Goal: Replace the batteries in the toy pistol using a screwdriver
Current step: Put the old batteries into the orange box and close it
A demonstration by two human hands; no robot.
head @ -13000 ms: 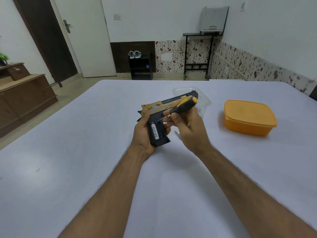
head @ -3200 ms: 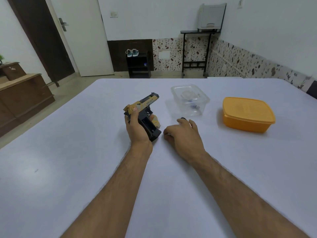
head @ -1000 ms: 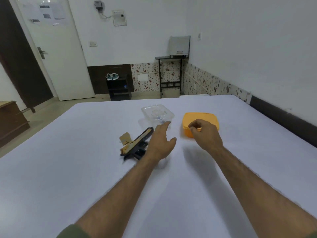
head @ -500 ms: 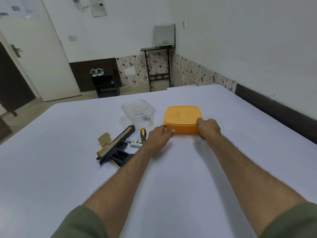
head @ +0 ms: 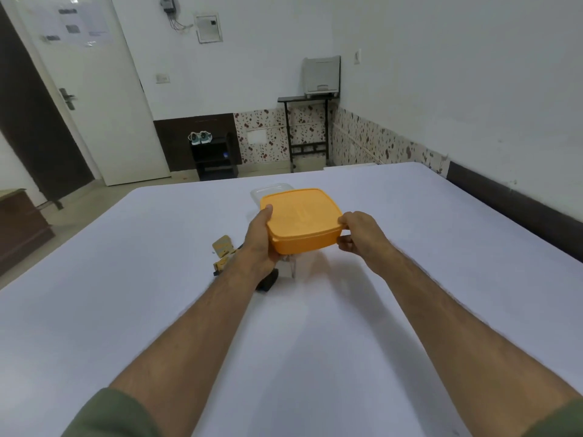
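Observation:
I hold an orange lidded box (head: 303, 220) above the white table (head: 126, 279), tilted toward me. My left hand (head: 260, 241) grips its left side, thumb on the lid. My right hand (head: 359, 231) pinches its right edge between thumb and fingers. The black and tan toy pistol (head: 224, 253) lies on the table below my left wrist, mostly hidden by it; its dark grip end (head: 268, 282) shows to the right of the forearm. The screwdriver and the loose batteries are hidden behind my hands and the box.
A clear plastic container (head: 271, 189) stands on the table just behind the orange box, mostly covered by it. The table's right edge runs along a dark wall strip (head: 504, 203). A wooden cabinet (head: 19, 228) stands at the far left.
Both hands have lifted the orange box off the table and drawn it toward me and to the left, over the pistol and batteries. The view has tilted up.

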